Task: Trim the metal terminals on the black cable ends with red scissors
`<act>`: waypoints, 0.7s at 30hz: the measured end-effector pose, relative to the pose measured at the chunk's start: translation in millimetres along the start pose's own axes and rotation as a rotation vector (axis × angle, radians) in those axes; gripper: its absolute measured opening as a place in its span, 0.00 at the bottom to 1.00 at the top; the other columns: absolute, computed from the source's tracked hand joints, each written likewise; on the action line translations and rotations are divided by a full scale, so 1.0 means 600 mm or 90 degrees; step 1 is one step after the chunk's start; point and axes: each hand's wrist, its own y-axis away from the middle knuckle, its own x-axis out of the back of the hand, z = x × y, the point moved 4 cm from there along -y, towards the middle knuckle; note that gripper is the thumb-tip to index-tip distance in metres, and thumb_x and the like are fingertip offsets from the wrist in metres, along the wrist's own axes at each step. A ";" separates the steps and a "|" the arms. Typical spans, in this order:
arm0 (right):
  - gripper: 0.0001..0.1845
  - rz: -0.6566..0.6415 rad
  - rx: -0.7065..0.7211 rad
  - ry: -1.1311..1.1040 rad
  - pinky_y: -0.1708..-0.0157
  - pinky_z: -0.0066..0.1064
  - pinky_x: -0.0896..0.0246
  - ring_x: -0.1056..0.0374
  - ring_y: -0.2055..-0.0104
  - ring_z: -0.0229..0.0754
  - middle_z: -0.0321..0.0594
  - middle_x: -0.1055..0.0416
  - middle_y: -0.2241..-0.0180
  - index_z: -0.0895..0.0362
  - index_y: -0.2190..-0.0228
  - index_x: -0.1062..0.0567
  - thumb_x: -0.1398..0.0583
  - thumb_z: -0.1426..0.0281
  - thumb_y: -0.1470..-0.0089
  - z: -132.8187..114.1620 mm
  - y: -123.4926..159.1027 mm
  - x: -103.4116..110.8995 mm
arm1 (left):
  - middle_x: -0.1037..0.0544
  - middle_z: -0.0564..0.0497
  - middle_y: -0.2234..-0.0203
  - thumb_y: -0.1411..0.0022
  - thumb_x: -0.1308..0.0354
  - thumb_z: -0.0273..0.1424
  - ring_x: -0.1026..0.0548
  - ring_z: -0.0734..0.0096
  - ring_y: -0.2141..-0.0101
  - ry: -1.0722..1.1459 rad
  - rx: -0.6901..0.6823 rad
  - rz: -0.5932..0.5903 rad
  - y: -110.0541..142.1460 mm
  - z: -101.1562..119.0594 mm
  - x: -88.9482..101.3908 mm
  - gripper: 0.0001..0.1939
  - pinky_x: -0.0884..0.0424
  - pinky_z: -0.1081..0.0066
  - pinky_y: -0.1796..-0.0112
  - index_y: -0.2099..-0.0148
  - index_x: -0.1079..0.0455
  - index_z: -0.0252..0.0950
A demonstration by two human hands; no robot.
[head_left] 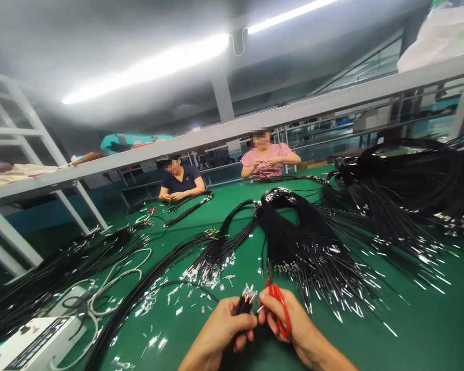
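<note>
My left hand (229,325) is closed round a small bunch of black cables (244,305), their silvery stripped ends pointing up and away from me. Close beside it, my right hand (288,322) has red-handled scissors (281,309) looped over its fingers, the dark blades pointing away. The right thumb and fingertips come near the cable ends; whether they pinch a strand I cannot tell. Just beyond the hands, silvery foil scraps (216,278) lie scattered on the green table (185,330). A large fan of black cables (305,237) with shiny ends spreads out past the right hand.
More black cable bundles (417,190) are heaped at right, others (73,273) at left. A white box with a green button (42,342) and a pale cord (108,283) sit at lower left. Two people (181,180) work across the table beneath a raised shelf (201,139).
</note>
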 end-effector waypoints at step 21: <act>0.17 -0.006 -0.039 0.070 0.93 0.18 0.63 0.56 0.91 0.25 0.26 0.41 0.91 0.59 0.81 0.33 0.45 0.59 0.50 0.013 0.002 -0.015 | 0.35 0.60 0.87 0.50 0.43 0.35 0.46 0.87 0.91 -0.040 -0.103 0.108 0.001 0.002 0.014 0.10 0.54 0.81 0.90 0.72 0.37 0.33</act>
